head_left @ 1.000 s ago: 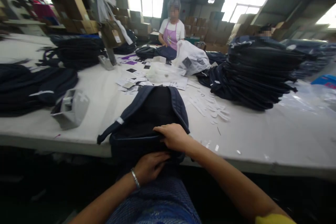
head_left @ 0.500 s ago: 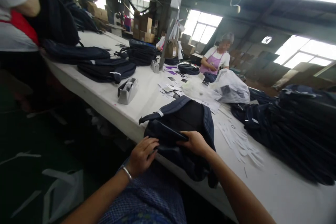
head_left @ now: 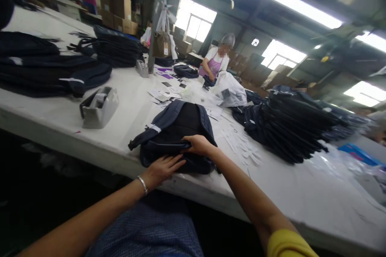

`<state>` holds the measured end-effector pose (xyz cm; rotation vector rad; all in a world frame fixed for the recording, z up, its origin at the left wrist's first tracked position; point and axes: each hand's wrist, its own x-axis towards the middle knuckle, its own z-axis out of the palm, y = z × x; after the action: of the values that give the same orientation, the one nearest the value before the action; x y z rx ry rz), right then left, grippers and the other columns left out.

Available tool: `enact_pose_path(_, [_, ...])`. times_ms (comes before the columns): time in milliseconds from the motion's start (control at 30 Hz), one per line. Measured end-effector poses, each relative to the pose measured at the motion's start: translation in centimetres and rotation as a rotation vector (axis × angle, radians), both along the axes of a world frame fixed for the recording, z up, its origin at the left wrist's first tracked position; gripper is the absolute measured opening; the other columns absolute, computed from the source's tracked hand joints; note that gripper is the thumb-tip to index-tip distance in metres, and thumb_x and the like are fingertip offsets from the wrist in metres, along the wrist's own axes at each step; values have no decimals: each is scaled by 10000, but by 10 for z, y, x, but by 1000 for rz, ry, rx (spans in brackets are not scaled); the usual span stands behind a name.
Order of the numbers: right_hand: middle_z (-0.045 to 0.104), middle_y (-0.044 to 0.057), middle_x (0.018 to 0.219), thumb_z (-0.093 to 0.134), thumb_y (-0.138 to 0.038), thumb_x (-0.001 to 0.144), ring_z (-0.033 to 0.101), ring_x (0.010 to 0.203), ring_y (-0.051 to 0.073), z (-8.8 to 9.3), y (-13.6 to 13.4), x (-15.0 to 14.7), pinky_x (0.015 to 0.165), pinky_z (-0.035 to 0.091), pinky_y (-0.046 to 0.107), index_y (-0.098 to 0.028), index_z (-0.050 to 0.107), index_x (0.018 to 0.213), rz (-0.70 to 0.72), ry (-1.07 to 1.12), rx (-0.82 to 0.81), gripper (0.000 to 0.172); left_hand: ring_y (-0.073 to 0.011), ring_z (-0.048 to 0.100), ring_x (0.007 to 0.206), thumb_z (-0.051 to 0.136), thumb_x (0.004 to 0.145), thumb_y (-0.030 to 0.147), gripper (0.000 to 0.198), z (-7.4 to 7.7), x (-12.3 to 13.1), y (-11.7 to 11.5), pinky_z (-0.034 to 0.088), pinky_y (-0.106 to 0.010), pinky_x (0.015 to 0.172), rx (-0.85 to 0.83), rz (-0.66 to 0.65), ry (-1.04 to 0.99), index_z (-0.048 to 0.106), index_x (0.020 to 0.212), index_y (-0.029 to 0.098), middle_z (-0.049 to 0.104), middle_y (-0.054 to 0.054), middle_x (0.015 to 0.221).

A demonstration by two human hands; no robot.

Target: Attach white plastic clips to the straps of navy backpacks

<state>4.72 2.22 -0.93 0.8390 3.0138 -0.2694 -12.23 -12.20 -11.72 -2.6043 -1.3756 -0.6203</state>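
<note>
A dark navy backpack (head_left: 187, 119) lies at the near edge of the white table, its padded straps facing up and a white tag on the left strap. My right hand (head_left: 198, 144) is closed on the fabric at the bag's near edge, thumb on top. Just left of it, my left hand (head_left: 163, 166) rests against the bag's near side with its fingers stretched out. The two hands nearly meet at the fingertips. What lies beneath the fingers is hidden.
A grey tape dispenser (head_left: 101, 107) stands left of the bag. More dark bags (head_left: 54, 74) lie farther left, with a tall stack (head_left: 289, 122) at right. White strips (head_left: 241, 144) and paper cards (head_left: 164, 95) are scattered about. A co-worker (head_left: 215, 62) stands across the table.
My view has swung to the right. The backpack sits farther onto the table and flatter. My left hand's fingers have gone from curled to stretched out along the bag; my right hand keeps its grip.
</note>
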Motion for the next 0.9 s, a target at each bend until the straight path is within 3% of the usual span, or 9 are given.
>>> enact_pose_path(133, [669, 79, 1082, 537, -230, 893, 604, 984, 194, -12, -37, 39, 867, 484, 338, -236, 576, 1205, -29, 425, 227, 314, -244, 527, 1219, 755, 664, 436, 904, -2, -12, 20, 469, -337, 948, -98, 50, -28, 292, 1430, 313, 464, -86, 1422])
enact_pose_path(233, [690, 68, 1013, 441, -128, 913, 614, 935, 177, -36, -74, 72, 859, 514, 336, -235, 613, 1154, -23, 539, 235, 315, -213, 596, 1128, 624, 769, 516, 700, 17, -14, 22, 494, -305, 913, -128, 15, -95, 382, 1389, 298, 563, -70, 1333])
enact_pose_path(333, [689, 81, 1070, 398, -101, 907, 626, 977, 200, -59, -96, 86, 869, 534, 373, -238, 590, 1209, -16, 487, 214, 383, -179, 643, 1019, 452, 916, 304, 375, 43, -1, 27, 510, -277, 863, -2, -44, -105, 525, 1279, 239, 663, -76, 1177])
enact_pose_path(433, [656, 81, 1172, 384, -88, 894, 599, 1092, 220, -72, -100, 81, 942, 512, 417, -253, 553, 1264, -47, 515, 174, 439, -204, 590, 1113, 457, 898, 185, 418, 62, 23, 46, 459, -338, 953, 113, -58, -70, 488, 1312, 240, 614, -97, 1248])
enact_pose_path(533, [630, 70, 1226, 400, -85, 883, 570, 1152, 221, -80, -96, 75, 988, 484, 443, -271, 530, 1288, -70, 585, 105, 463, -251, 634, 1005, 611, 811, 313, 501, 73, 44, 75, 488, -363, 857, -52, 77, -61, 503, 1292, 221, 656, -126, 1155])
enact_pose_path(633, [619, 61, 1247, 416, -94, 886, 557, 1173, 221, -87, -93, 77, 1007, 470, 452, -277, 540, 1276, -78, 657, 54, 448, -240, 662, 748, 657, 736, 441, 292, 87, 44, 104, 475, -306, 675, -310, 121, -48, 687, 931, 226, 719, -70, 820])
enact_pose_path(733, [624, 22, 1241, 432, -112, 893, 543, 1190, 213, -90, -99, 83, 1026, 453, 462, -321, 589, 1208, -101, 797, 20, 410, -207, 623, 630, 610, 717, 558, 359, 106, 26, 129, 433, -265, 608, -498, 99, -222, 692, 675, 211, 675, -20, 630])
enact_pose_path(800, [643, 23, 1199, 486, -136, 883, 546, 1180, 221, -89, -106, 85, 1039, 437, 476, -328, 628, 1136, -297, 1001, 14, 347, -192, 598, 591, 585, 708, 600, 430, 120, 13, 139, 422, -253, 572, -635, 105, -389, 710, 698, 189, 664, -5, 610])
enact_pose_path(900, [591, 73, 1249, 599, -237, 848, 512, 1218, 247, -84, -111, 82, 1061, 408, 489, -281, 558, 1206, -802, 1398, -130, 364, -188, 590, 600, 620, 677, 592, 452, 135, 6, 143, 429, -249, 565, -762, 153, -516, 724, 760, 160, 678, -5, 648])
